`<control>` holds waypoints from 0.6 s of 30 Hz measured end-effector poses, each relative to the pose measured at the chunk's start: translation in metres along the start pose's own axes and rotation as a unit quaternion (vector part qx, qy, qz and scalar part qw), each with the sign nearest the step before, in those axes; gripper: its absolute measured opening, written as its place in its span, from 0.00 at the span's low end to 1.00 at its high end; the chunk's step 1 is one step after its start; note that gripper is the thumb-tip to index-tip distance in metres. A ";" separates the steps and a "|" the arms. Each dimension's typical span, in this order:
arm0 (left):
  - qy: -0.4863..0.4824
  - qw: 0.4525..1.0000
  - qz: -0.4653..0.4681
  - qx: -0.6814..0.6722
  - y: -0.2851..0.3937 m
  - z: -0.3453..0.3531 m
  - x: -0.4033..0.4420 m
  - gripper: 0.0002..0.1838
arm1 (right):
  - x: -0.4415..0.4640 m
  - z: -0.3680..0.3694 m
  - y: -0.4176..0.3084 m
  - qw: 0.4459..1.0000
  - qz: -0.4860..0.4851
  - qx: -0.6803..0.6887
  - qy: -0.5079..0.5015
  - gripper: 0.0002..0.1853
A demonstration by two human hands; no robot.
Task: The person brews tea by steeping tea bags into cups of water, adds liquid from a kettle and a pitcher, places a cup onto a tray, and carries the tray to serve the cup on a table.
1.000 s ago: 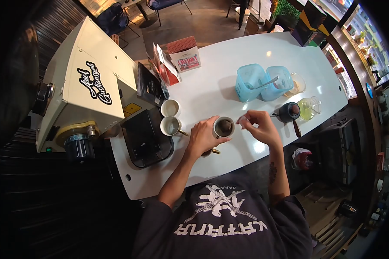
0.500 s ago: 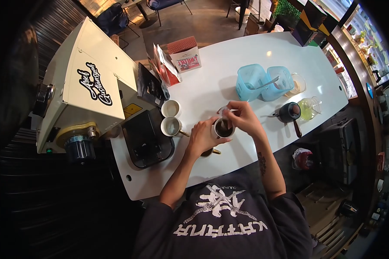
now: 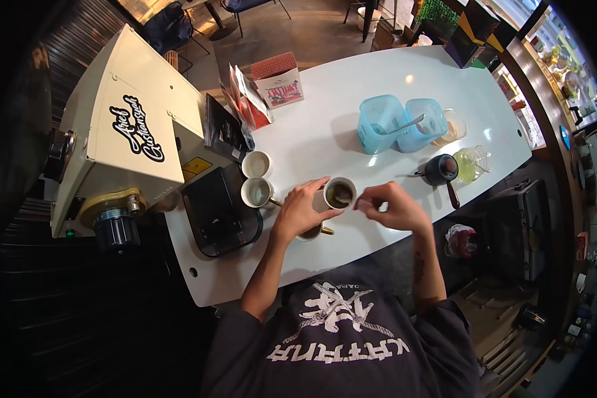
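Left grip (image 3: 300,209) round cup (image 3: 340,180) — right grip (image 3: 397,208) pinching pale scrap (image 3: 363,205) — counter (image 3: 322,142) stretching beyond.

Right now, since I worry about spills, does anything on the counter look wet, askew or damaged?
Nothing stands out. No spill shows on the counter, the blue tubs stand upright, and the left hand holds the cup mouth up.

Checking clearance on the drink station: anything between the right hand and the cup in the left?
Nothing visible. The right hand is just right of the cup, which the left hand holds. The second cup sits nearer the body, off that line.
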State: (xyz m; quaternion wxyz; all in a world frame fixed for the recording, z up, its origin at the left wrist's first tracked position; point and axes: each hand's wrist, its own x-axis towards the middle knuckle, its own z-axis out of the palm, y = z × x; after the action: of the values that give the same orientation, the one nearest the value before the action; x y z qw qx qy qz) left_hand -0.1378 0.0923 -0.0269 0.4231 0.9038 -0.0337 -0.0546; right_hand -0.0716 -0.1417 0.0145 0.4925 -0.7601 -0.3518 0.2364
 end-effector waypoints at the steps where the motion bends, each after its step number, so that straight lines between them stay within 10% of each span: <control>1: 0.000 1.000 0.001 0.001 -0.001 -0.004 -0.002 0.46 | 0.007 0.010 -0.003 0.999 -0.022 0.028 -0.030 0.08; 18: 0.053 0.995 -0.002 -0.079 -0.012 -0.023 -0.025 0.36 | 0.032 0.001 0.017 0.969 0.017 0.166 0.180 0.12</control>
State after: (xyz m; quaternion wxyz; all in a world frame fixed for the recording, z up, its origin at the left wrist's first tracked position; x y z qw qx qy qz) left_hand -0.1590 0.1202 -0.0193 0.4943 0.8692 -0.0047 -0.0102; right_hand -0.0468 -0.1213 -0.0016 0.6632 -0.7035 -0.2001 0.1589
